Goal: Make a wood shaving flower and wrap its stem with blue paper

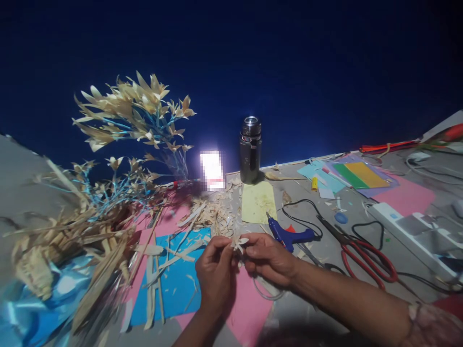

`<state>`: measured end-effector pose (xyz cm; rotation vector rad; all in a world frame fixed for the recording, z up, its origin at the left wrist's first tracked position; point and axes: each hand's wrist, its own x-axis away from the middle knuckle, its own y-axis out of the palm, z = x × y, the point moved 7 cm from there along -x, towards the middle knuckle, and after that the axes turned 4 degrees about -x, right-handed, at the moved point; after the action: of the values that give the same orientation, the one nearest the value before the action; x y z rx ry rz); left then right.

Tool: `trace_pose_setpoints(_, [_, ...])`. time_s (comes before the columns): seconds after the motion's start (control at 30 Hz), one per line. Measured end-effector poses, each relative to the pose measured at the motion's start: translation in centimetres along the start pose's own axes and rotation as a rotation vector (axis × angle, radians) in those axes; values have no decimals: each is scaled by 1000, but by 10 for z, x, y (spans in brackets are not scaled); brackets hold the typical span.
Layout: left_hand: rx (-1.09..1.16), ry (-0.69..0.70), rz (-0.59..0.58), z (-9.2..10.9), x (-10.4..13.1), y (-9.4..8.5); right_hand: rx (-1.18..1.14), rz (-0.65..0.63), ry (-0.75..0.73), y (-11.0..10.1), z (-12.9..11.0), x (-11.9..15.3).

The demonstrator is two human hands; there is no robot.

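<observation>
Between my two hands is a small pale flower [239, 244] with pointed petals, apparently of dried husk. My left hand [216, 270] pinches it from the left, thumb and fingers pressed together. On its other side, the fingertips of my right hand [269, 258] close on a petal. Just beyond my right hand lies a blue glue gun [291, 234] with its nozzle towards a pale yellow sheet [258, 202]. A blue sheet [177, 284] with husk strips [151, 289] on it lies left of my left hand. Pink sheet [249, 308] shows beneath my hands.
Red-handled scissors [369, 260] and a white power strip [408, 236] lie at right. A dark metal flask [250, 152] stands at the back, near a bright blurred light [212, 169]. Husk flowers on blue stems [133, 120] rise at left above dried husks [104, 270].
</observation>
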<state>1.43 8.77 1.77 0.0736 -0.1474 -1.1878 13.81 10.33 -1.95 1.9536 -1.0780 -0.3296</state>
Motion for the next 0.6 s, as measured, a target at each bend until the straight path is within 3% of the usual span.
trace_pose_setpoints(0.33, [207, -200, -86, -36, -7, 1, -7, -30, -10, -1, -2, 1])
trace_pose_setpoints(0.6, [273, -309, -254, -39, -4, 10, 31, 211, -14, -19, -6, -2])
